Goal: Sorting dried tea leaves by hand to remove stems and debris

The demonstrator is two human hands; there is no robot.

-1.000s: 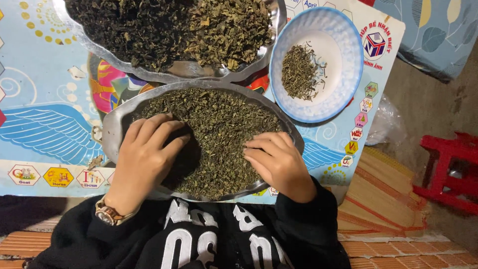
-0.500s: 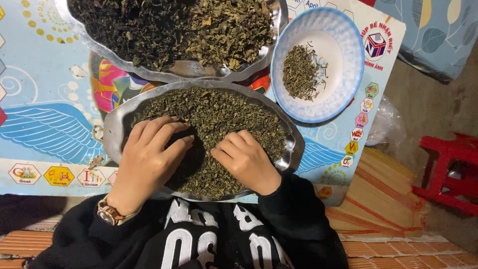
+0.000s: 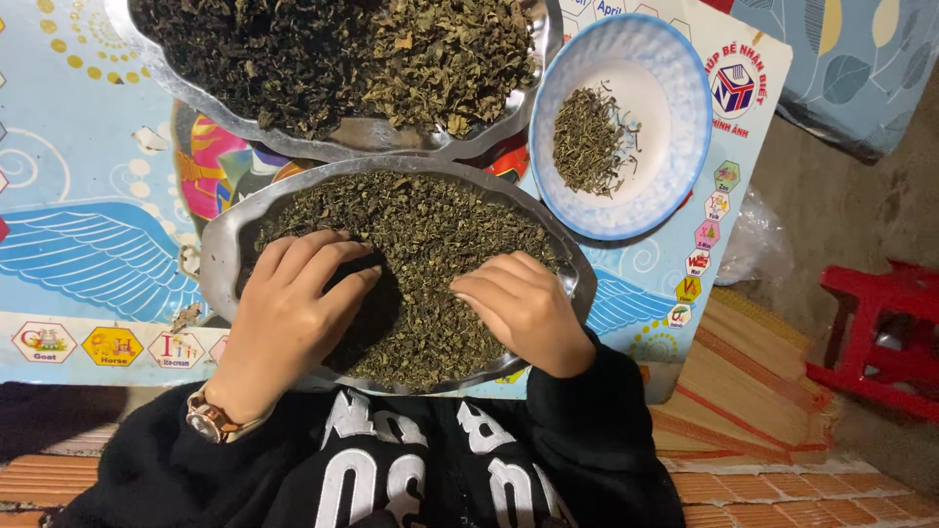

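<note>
The right hand (image 3: 520,308) now lies near the middle of the dried leaves (image 3: 430,244), drawn in from the near right rim of the oval metal tray (image 3: 220,249) where it sat a second ago; its fingers point toward the left hand (image 3: 293,313); the gap between them seems slightly wider than half a second ago.

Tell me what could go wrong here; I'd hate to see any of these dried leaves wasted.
1. Both the left hand and the right hand press on the leaves in the oval metal tray, which is heaped almost to its rim; a wide sweep could push leaves onto the mat.
2. The upper tray overlaps this one and the blue bowl sits close by, so a nudge might tip or mix them.
</note>
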